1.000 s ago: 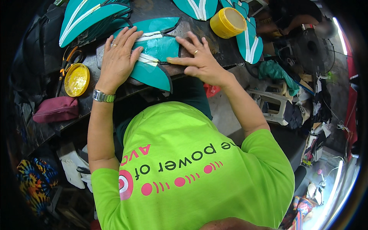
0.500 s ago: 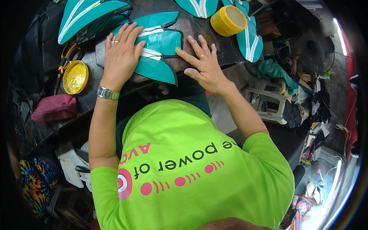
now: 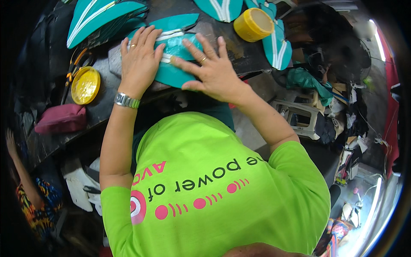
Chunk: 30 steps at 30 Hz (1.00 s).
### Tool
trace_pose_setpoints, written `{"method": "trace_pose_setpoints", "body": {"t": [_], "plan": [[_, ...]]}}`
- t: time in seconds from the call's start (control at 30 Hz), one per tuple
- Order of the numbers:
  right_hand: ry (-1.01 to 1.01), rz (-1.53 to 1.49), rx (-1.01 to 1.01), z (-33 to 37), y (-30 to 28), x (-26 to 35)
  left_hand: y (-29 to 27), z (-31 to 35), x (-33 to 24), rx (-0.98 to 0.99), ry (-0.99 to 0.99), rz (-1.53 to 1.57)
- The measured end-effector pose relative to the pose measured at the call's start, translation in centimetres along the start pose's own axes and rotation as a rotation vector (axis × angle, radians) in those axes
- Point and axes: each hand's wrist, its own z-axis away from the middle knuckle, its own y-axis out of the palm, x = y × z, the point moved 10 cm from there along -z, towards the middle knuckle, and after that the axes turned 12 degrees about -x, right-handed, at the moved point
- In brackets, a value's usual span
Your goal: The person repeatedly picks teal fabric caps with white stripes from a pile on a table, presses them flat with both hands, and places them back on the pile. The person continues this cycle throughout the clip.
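RH (image 3: 212, 70) part-covers teal pc (image 3: 170, 77); yel tub (image 3: 251, 25) nr.

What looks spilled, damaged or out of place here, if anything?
Nothing clearly damaged or askew stands out. The shallow yellow dish looks messy, with something glossy smeared inside, but I see no spill around it. The teal piece under the left hand is partly hidden.

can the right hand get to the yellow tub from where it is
Likely yes: the right hand is over the teal piece, apparently gripping nothing, and the yellow tub is ahead and rightward, with nothing visible between.
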Motion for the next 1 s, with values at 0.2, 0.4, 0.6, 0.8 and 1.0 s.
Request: {"method": "trace_pose_setpoints", "body": {"t": [0.2,0.4,0.6,0.8,1.0], "plan": [[0.089,-0.306,-0.024,0.3,-3.6,-1.8,0.0,-0.4,0.3,0.144,-0.065,0.077],[0.613,-0.019,-0.445,2.9,-11.3,-19.0,-2.9,0.7,0.4,0.441,0.163,0.46],[0.55,0.341,-0.193,3.5,-9.0,-23.3,-2.3,1.2,0.4,0.287,0.062,0.296],[0.468,0.568,-0.273,3.1,-11.3,-19.7,-2.5,1.3,0.3,0.207,0.06,0.237],[0.275,0.384,-0.263,1.5,-11.8,-12.3,-2.1,1.4,0.4,0.169,0.054,0.188]]}}
